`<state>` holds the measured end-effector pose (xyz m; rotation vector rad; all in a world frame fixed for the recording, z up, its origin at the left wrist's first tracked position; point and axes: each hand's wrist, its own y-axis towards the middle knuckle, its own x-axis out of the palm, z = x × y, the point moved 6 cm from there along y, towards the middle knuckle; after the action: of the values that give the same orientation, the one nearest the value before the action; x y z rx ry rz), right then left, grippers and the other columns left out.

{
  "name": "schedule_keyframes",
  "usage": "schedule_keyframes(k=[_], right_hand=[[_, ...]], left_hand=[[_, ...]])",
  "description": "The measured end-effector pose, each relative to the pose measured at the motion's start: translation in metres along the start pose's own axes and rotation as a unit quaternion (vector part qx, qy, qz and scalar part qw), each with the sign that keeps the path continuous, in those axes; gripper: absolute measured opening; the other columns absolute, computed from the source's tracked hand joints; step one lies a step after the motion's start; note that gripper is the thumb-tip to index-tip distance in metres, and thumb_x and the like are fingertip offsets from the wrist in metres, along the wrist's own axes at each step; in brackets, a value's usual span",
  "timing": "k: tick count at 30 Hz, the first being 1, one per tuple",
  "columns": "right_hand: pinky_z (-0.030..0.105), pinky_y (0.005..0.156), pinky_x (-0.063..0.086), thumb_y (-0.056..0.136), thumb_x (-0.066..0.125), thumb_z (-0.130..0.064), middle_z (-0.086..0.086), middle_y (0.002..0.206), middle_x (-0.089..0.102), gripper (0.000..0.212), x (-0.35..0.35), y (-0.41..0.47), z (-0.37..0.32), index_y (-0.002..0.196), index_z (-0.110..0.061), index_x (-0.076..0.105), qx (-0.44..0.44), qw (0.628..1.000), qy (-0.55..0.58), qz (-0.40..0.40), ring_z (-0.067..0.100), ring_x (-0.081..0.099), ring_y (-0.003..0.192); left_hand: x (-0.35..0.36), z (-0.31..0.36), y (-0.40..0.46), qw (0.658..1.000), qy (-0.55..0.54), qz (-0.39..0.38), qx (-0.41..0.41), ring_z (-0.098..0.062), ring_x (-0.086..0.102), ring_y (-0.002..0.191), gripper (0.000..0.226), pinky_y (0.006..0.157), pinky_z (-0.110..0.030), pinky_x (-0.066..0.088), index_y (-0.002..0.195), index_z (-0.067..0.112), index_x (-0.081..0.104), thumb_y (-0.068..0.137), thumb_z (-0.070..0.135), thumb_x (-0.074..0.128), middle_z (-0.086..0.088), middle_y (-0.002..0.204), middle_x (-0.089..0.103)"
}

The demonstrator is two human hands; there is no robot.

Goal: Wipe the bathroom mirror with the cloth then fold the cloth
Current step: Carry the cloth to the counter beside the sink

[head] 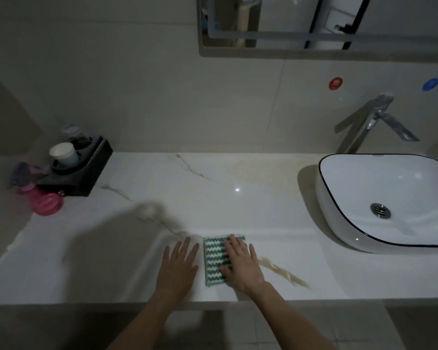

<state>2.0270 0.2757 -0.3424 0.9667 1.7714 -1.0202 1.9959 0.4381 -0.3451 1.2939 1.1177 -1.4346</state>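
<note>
A green-and-white zigzag cloth (214, 258) lies folded into a small rectangle on the marble counter (213, 188), close to its front edge. My right hand (242, 266) lies flat on the cloth's right half, fingers straight and spread. Just left of the cloth, my left hand (178, 265) rests flat on the bare counter with its fingers extended, apart from the cloth or barely at its edge. The mirror (324, 24) hangs on the wall above, and only its lower part shows.
A white basin (390, 198) with a dark rim stands on the right, with a chrome tap (372, 120) behind it. At the left are a black tray (86, 168) holding a white cup (62, 154) and a pink container (47, 203).
</note>
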Motion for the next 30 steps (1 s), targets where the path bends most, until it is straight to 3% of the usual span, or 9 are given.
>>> schedule_keyframes(k=[2,4,10,20,22,27,30], right_hand=[[0.032,0.108,-0.017,0.098,0.039,-0.039,0.003,0.159,-0.007,0.067,0.000,0.007,-0.007,0.152,-0.019,0.004,-0.002,1.000,-0.014,0.003,0.019,-0.007,0.147],[0.035,0.111,-0.015,0.100,0.033,-0.039,0.004,0.159,-0.008,0.064,0.005,0.013,-0.013,0.152,-0.019,0.002,0.005,1.000,-0.025,-0.006,0.021,-0.008,0.146],[0.051,0.113,-0.011,0.097,0.037,-0.048,0.006,0.159,-0.012,0.074,0.026,0.027,-0.017,0.152,-0.020,-0.002,0.008,0.997,-0.050,-0.060,0.029,-0.013,0.145],[0.049,0.114,-0.011,0.087,0.057,-0.052,0.005,0.158,-0.017,0.097,0.031,0.035,-0.006,0.151,-0.020,-0.009,-0.027,0.994,-0.023,-0.104,0.028,-0.017,0.144],[0.049,0.113,-0.011,0.084,0.058,-0.055,0.003,0.158,-0.017,0.100,0.034,0.032,-0.004,0.151,-0.021,-0.009,-0.025,0.995,-0.011,-0.092,0.026,-0.016,0.145],[0.047,0.114,-0.011,0.086,0.057,-0.053,0.002,0.159,-0.013,0.095,0.034,0.027,-0.005,0.152,-0.023,-0.004,-0.009,0.997,-0.006,-0.079,0.022,-0.013,0.146],[0.046,0.115,-0.010,0.088,0.054,-0.052,0.001,0.159,-0.010,0.089,0.035,0.025,-0.007,0.152,-0.023,-0.001,0.003,0.998,-0.002,-0.067,0.021,-0.011,0.146]], left_hand=[[0.000,-0.012,-0.003,0.999,-0.032,0.013,-0.016,-0.031,0.067,0.100,0.078,0.093,-0.046,0.027,0.125,0.019,0.043,0.058,0.033,0.081,-0.012,0.118,0.066],[0.004,-0.023,-0.005,0.997,-0.048,0.022,-0.049,-0.032,0.065,0.104,0.096,0.094,-0.046,0.027,0.126,0.018,0.043,0.044,0.031,0.092,-0.014,0.120,0.064],[0.004,-0.035,-0.009,0.996,-0.031,0.058,-0.062,-0.028,0.040,0.117,0.099,0.095,-0.046,0.026,0.128,0.018,0.042,0.044,0.029,0.093,-0.016,0.126,0.060],[0.001,-0.037,0.001,0.994,-0.015,0.088,-0.067,-0.029,0.040,0.119,0.083,0.097,-0.046,0.026,0.130,0.017,0.042,0.059,0.027,0.084,-0.016,0.129,0.058],[0.003,-0.035,0.001,0.994,-0.017,0.082,-0.069,-0.029,0.041,0.120,0.087,0.097,-0.045,0.026,0.128,0.018,0.042,0.054,0.027,0.088,-0.016,0.128,0.059],[0.005,-0.033,-0.002,0.995,-0.015,0.063,-0.072,-0.032,0.058,0.113,0.093,0.096,-0.044,0.026,0.127,0.017,0.043,0.048,0.028,0.091,-0.016,0.125,0.061],[0.004,-0.036,-0.003,0.995,-0.015,0.071,-0.075,-0.029,0.044,0.119,0.095,0.097,-0.043,0.025,0.127,0.017,0.043,0.046,0.026,0.092,-0.016,0.126,0.060]])
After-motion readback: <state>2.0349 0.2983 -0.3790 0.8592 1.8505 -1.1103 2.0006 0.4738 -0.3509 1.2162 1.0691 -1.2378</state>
